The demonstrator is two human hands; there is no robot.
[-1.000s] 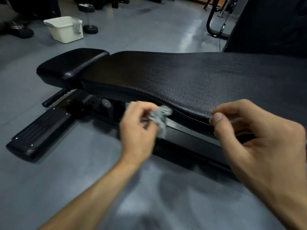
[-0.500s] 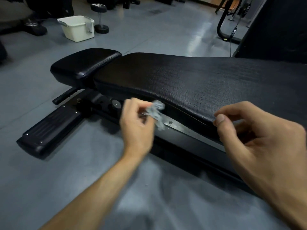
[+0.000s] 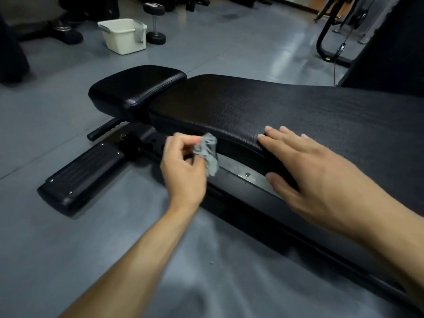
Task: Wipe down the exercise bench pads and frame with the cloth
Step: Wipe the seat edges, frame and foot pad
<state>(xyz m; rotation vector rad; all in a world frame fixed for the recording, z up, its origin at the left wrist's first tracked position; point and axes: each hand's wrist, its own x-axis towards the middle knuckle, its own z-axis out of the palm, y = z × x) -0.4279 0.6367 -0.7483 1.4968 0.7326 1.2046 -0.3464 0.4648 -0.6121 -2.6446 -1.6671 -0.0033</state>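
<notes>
- Closest to us is our right hand (image 3: 321,177), fingers straight and spread, laid flat over the near edge of the long back pad (image 3: 286,111). The fingertips (image 3: 269,129) sit on the textured top while the thumb hangs down the side of the pad.
- Just left of it, our left hand (image 3: 183,166) has its fingers curled in, pinching a crumpled grey cloth (image 3: 207,152) between thumb and fingers. So the right hand is relaxed and holding nothing, and the left one is clamped on the cloth.
- The cloth is bunched up small and hangs right at the underside edge of the back pad, next to a grey metal plate (image 3: 243,168) on the frame (image 3: 241,203). Can't really tell if it's touching the plate or just in front of it. There's a little shiny wet-looking spot on that plate.
- The frame runs low along the grey floor (image 3: 57,249) under the pad, with a ribbed black foot plate (image 3: 85,175) sticking out to the left and a short black handle (image 3: 105,129) above it.
- Past the back pad is the smaller, smooth seat pad (image 3: 137,88), sitting right beside it with a narrow gap between them.
- Further back on the floor there's a cream plastic bin (image 3: 122,37) with a dumbbell (image 3: 156,24) standing on end just beside it.
- Far right corner has some black tube-frame machine (image 3: 325,42), too dark to make out much.
</notes>
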